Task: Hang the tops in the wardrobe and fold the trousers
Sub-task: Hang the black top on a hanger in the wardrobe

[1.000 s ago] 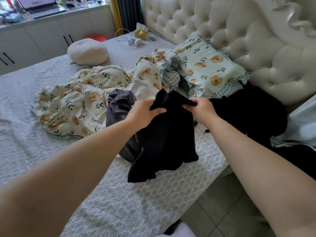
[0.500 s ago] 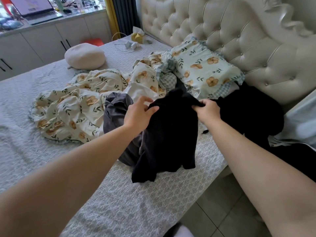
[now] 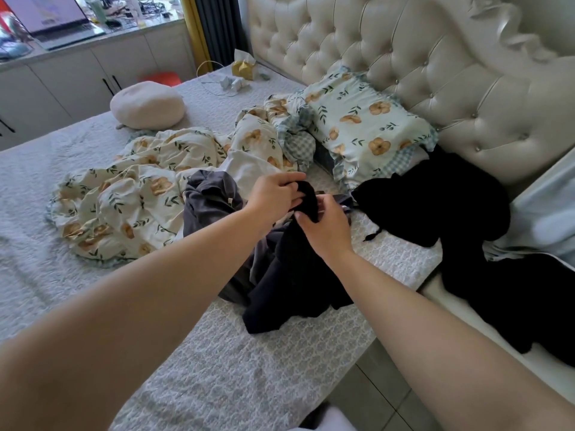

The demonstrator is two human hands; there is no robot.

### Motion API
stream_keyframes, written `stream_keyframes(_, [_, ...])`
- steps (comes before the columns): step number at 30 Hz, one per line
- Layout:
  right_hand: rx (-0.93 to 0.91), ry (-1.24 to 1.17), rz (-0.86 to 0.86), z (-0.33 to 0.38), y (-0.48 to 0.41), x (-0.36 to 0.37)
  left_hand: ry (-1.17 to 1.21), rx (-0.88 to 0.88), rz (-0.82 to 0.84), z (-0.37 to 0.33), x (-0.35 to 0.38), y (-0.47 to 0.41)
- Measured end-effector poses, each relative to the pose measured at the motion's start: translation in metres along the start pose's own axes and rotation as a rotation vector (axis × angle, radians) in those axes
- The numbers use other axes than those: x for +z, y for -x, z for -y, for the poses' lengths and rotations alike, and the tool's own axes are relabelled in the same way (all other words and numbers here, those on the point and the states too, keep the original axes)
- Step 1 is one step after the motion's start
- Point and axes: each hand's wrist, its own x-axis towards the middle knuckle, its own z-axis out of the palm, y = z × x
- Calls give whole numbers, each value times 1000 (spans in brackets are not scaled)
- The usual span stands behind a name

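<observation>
Black garment (image 3: 295,284) lies bunched at the near edge of the bed (image 3: 217,368), its upper end lifted off the cover and gathered between my two hands; I cannot tell whether it is a top or trousers. My left hand (image 3: 275,194) pinches the raised fold from the left, thumb and fingers curled round the cloth. My right hand (image 3: 325,231) grips the same fold from the right, and the two hands almost touch. A grey garment (image 3: 208,197) sits crumpled to the left, touching the black one. To the right, well apart from my hands, a second black heap (image 3: 435,206) spreads below the tufted headboard (image 3: 404,57). Behind the clothes a floral quilt (image 3: 124,194) lies in loose folds and a floral pillow (image 3: 357,129) leans at the headboard. Farther back a round cream cushion (image 3: 146,104) rests on the cover, and a yellow tissue box (image 3: 244,68) stands near the headboard with a tissue sticking out of its top. Beyond the bed, white cabinets (image 3: 62,82) have their doors closed, with an open laptop (image 3: 53,20) on top.
</observation>
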Motion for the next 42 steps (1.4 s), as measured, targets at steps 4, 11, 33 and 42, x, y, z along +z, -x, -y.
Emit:
stream_keyframes(4, [188, -174, 12, -6, -9, -6, 96, -35, -41, -2, -7, 2])
stream_keyframes(11, [127, -332, 312, 14, -24, -36, -887, 297, 25, 9, -27, 3])
stream_keyframes(33, [112, -6, 246, -26, -7, -8, -641, 328, -210, -1, -34, 1])
stream_keyframes(42, [204, -129, 203, 4, -40, -37, -662, 268, -218, 9, -63, -2])
